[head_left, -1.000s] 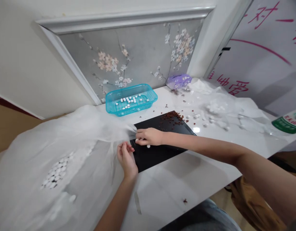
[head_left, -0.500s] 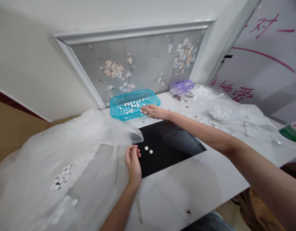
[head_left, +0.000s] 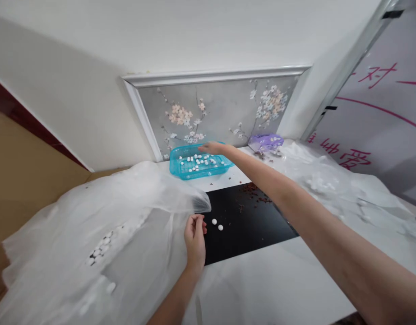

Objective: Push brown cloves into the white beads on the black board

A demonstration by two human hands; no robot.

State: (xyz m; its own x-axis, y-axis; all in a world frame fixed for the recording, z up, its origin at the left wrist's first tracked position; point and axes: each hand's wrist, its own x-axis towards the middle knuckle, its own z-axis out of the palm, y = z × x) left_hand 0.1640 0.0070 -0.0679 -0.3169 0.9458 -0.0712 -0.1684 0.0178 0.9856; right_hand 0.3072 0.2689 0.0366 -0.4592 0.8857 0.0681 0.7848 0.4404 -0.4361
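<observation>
My right hand (head_left: 211,147) reaches far out over the blue plastic basket (head_left: 181,172), fingers stretched flat above the white round pieces (head_left: 198,161) lying in it. My left hand (head_left: 195,235) rests near the left edge of the black mat (head_left: 251,221), fingers curled together at the edge of the big clear plastic bag (head_left: 120,212); what they pinch is hidden. Two white pieces (head_left: 217,224) lie on the mat just right of that hand. More white pieces (head_left: 100,251) show through the bag at the lower left.
Reddish-brown scraps (head_left: 252,188) are scattered on the mat's far end. A purple basket (head_left: 265,141) stands at the back by the flowered wall panel (head_left: 221,108). A second crumpled clear bag (head_left: 326,180) with white pieces covers the right of the white table (head_left: 275,280).
My right hand went from the black mat, where it left two white pieces, up to the blue basket and now hovers over it. My left hand stayed put. The view tilted upward.
</observation>
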